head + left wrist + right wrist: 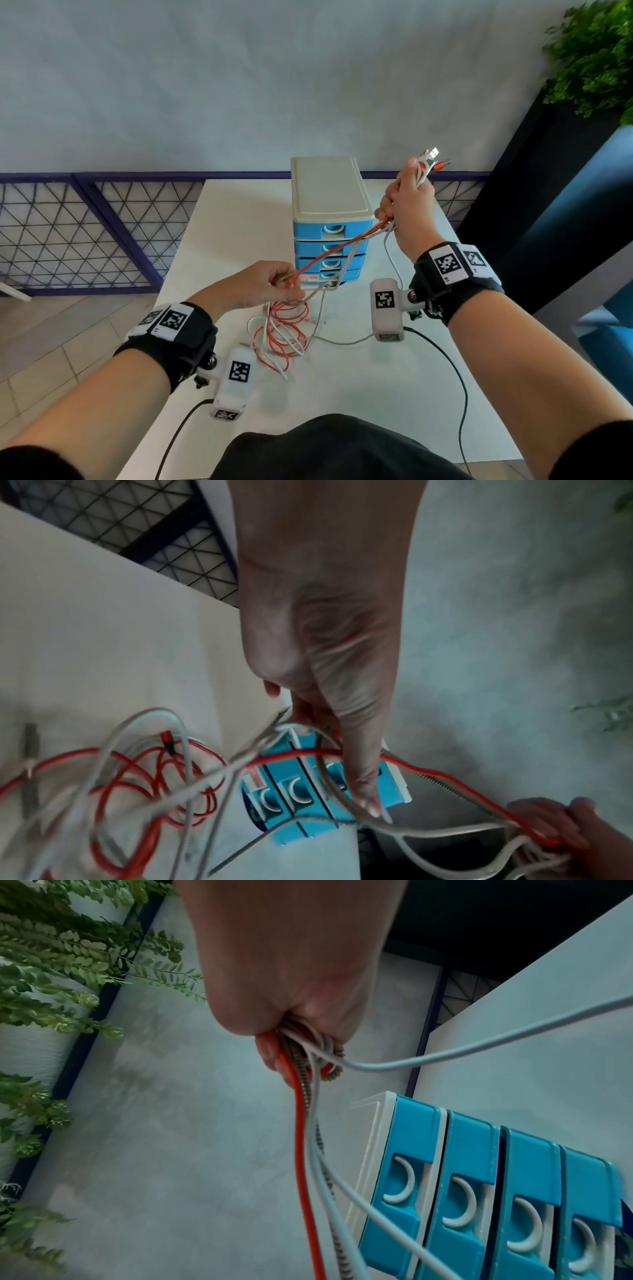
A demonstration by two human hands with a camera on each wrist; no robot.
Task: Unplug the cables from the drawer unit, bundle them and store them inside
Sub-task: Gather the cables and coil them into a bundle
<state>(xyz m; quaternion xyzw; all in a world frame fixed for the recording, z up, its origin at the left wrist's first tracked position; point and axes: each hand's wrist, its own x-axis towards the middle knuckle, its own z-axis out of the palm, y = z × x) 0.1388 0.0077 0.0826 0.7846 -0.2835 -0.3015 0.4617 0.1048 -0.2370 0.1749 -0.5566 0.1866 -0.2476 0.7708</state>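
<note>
A blue and white drawer unit (330, 219) (479, 1191) (301, 799) stands on the white table (376, 394), its drawers closed. My right hand (407, 202) (291, 993) is raised to the unit's right and grips a bundle of red, white and braided cables (308, 1053), with USB plugs (433, 157) sticking out above the fist. The cables (339, 250) stretch down to my left hand (270, 284) (325, 669), which pinches them in front of the bottom drawer. Their loose ends lie in a tangle (284, 332) (137, 777) on the table.
A purple-framed mesh fence (85, 233) runs behind the table. A green plant (596, 54) (51, 974) and a dark planter stand at the right. Black camera leads (455, 377) trail over the table's near part.
</note>
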